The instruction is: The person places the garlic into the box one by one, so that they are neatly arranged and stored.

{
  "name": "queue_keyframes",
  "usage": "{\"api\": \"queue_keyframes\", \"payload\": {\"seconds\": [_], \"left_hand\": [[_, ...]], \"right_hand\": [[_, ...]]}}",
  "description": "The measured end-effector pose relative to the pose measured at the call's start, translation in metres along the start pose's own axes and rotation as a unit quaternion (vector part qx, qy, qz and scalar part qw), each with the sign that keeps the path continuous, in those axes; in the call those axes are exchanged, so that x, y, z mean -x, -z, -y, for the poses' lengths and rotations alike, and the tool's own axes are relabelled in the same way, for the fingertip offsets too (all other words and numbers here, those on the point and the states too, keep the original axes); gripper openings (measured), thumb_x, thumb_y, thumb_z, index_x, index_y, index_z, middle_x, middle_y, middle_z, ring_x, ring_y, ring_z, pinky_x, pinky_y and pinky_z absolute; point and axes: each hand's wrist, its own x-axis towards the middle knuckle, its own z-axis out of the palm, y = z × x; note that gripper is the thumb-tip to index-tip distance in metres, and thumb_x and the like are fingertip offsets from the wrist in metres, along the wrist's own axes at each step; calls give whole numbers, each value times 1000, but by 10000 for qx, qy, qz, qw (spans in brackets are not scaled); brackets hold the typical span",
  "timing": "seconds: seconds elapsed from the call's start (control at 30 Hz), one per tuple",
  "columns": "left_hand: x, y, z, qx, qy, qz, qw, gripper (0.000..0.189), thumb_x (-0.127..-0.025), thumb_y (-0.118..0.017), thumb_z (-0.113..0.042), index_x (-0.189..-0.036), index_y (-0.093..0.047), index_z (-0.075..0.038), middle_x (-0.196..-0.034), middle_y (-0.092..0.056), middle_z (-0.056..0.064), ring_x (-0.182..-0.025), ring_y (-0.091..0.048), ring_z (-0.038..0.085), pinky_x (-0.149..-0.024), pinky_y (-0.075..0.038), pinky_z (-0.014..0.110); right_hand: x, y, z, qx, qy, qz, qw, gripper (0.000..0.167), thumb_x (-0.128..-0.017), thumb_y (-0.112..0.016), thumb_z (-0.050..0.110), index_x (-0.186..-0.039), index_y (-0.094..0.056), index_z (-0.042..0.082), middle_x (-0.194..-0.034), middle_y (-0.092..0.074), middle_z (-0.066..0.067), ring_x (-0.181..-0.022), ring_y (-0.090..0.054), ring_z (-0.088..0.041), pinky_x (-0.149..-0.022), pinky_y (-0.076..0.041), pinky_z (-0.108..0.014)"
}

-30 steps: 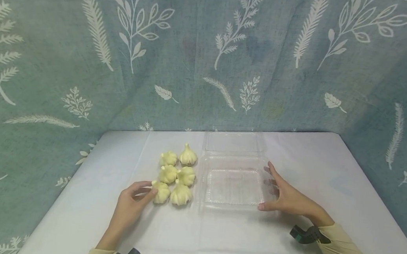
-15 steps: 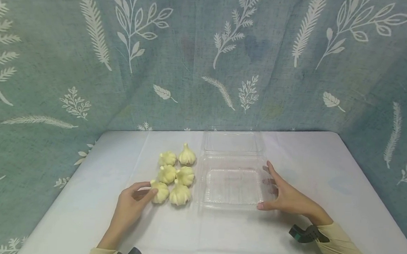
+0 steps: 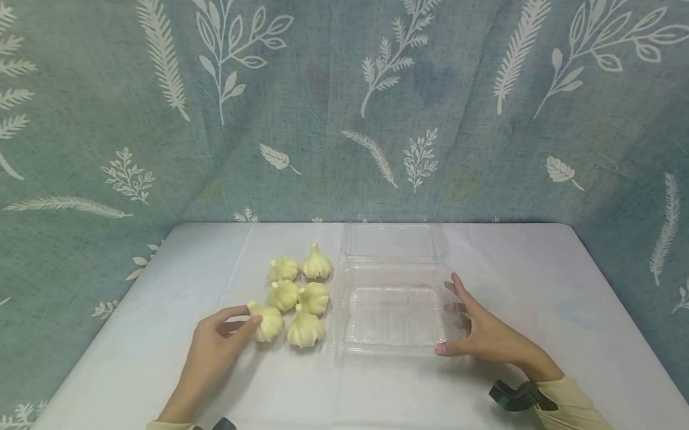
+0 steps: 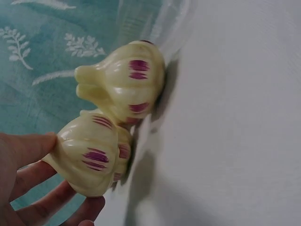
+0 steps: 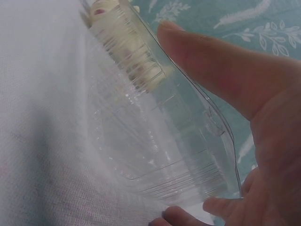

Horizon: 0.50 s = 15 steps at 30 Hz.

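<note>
My left hand (image 3: 215, 342) pinches a garlic bulb (image 3: 267, 323) between thumb and fingers, at the near left of a group of bulbs. Pale yellow with purple streaks, the held bulb (image 4: 87, 153) shows closely in the left wrist view. Beside it, a gap away, sits another garlic bulb (image 3: 305, 329). A clear plastic clamshell container (image 3: 395, 348) lies with its lid (image 3: 397, 240) folded back, nothing in its base. At its right end my right hand (image 3: 489, 335) holds it, thumb at the near corner and fingers along the side; some fingertips show only through plastic.
More garlic bulbs stand behind: one at the back right (image 3: 317, 264), one at the back left (image 3: 285, 269), and a middle pair. A white cloth (image 3: 403, 405) covers the table. Patterned blue-green fabric (image 3: 328, 107) hangs behind.
My left hand has drawn the pinched garlic bulb slightly left, widening the gap to the bulb on its right. The right hand and the container have stayed put.
</note>
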Motion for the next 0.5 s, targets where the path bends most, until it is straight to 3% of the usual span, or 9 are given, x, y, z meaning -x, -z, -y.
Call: {"api": "queue_keyframes", "payload": {"seconds": [0.17,0.37,0.5], "left_hand": [[0,6,-6,86,-142,-127,9998,44,-95,-75,-38,-125,-72,-6,-134,-69,22,-108,-75,39,-87,-64,42],[-1,11,-10,131,-207,-177,9995,42,-95,-76,-37,-123,-73,-6,-135,-69,20,-110,-74,38,-80,-60,22],[0,13,-14,182,-152,-151,9996,45,-95,-76,-39,-125,-72,-6,-138,-67,20,-113,-73,38,-84,-63,29]], "right_hand": [[0,0,-1,54,38,5,10000,140,-77,-92,31,-164,15,8,-173,-5,-26,-152,-22,-60,-117,-35,-70],[1,0,0,44,-2,29,10000,140,-77,-92,32,-164,16,9,-173,-4,-25,-153,-18,-59,-118,-33,-72],[0,0,0,55,-41,30,10000,141,-77,-92,32,-164,15,8,-173,-4,-24,-153,-16,-59,-118,-31,-74]]}}
